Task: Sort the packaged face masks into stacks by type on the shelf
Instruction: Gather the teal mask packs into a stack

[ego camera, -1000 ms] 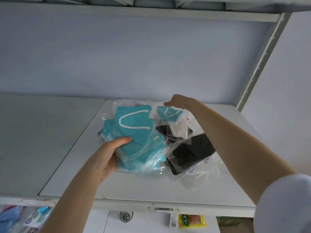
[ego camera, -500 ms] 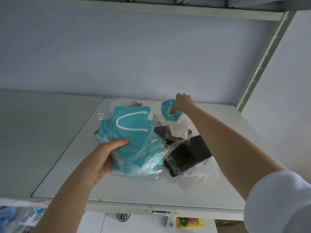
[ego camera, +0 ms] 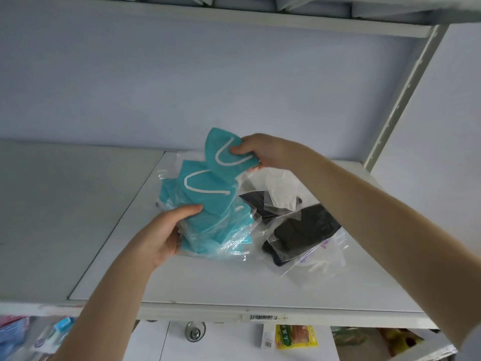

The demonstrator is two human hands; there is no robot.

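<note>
A stack of teal masks in clear bags (ego camera: 208, 204) lies on the white shelf (ego camera: 234, 282). My left hand (ego camera: 166, 235) grips the stack's near left edge, thumb on top. My right hand (ego camera: 263, 152) pinches a single bagged teal mask (ego camera: 223, 155) and holds it lifted above the stack's far end. To the right lie black masks in bags (ego camera: 302, 230), a dark mask (ego camera: 255, 201) and a white mask in a bag (ego camera: 281, 191), partly overlapping each other.
A slanted metal upright (ego camera: 400, 97) stands at the right. The upper shelf (ego camera: 234, 14) runs overhead. The wall is close behind the pile. Below the shelf edge with a barcode label (ego camera: 263, 317) hang a yellow packet (ego camera: 296, 340) and other goods.
My right hand took the single teal mask from the back of the pile, lifted it and carried it left over the teal stack. My left hand stayed on the stack.
</note>
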